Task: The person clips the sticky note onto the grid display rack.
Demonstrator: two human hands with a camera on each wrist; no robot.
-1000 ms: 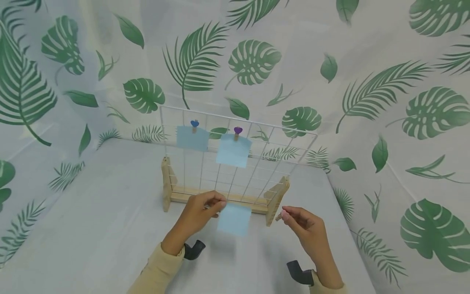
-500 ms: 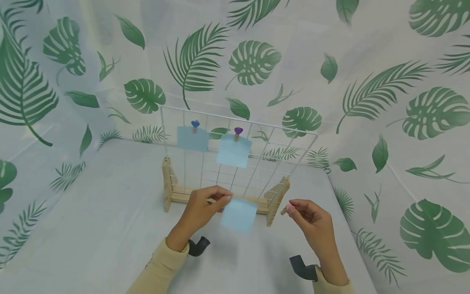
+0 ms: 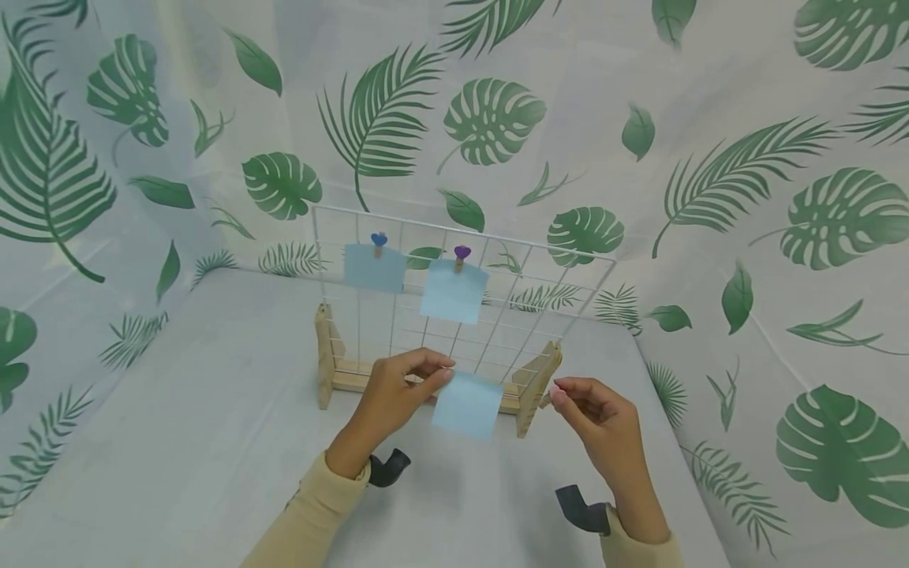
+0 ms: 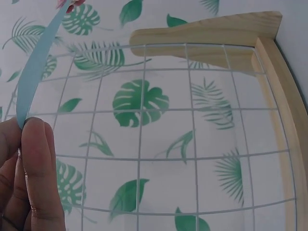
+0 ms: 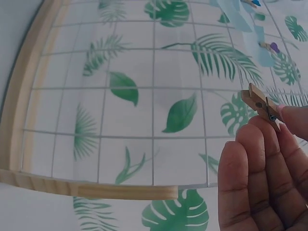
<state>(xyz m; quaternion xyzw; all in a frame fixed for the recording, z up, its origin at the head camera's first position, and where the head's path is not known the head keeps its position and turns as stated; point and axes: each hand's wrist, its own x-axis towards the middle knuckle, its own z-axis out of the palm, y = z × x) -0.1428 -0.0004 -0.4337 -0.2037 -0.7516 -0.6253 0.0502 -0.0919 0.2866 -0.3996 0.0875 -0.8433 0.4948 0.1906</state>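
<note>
My left hand (image 3: 401, 394) pinches a light blue sheet of paper (image 3: 467, 406) by its upper left corner, in front of the lower part of a white wire grid rack (image 4: 194, 110). The left wrist view shows this sheet (image 4: 36, 72) nearly edge-on between thumb and fingers. By the rack's right wooden foot (image 3: 540, 386), my right hand (image 3: 604, 418) pinches a small wooden clothespin (image 5: 259, 103) with its fingertips. A pink part of the clothespin is mostly covered by the thumb. Sheet and clothespin are apart.
Two blue sheets hang high on the grid, the left one (image 3: 374, 272) under a blue-heart clothespin (image 3: 379, 240), the other (image 3: 454, 296) under a purple-heart clothespin (image 3: 462, 252). A wooden base bar (image 3: 351, 381) joins the rack's feet. Leaf-patterned cloth rises behind the white tabletop (image 3: 213, 394).
My left hand has moved up and slightly right with the sheet, nearer the grid. My right hand has risen a little, still pinching the clothespin. The hanging sheets stay put.
</note>
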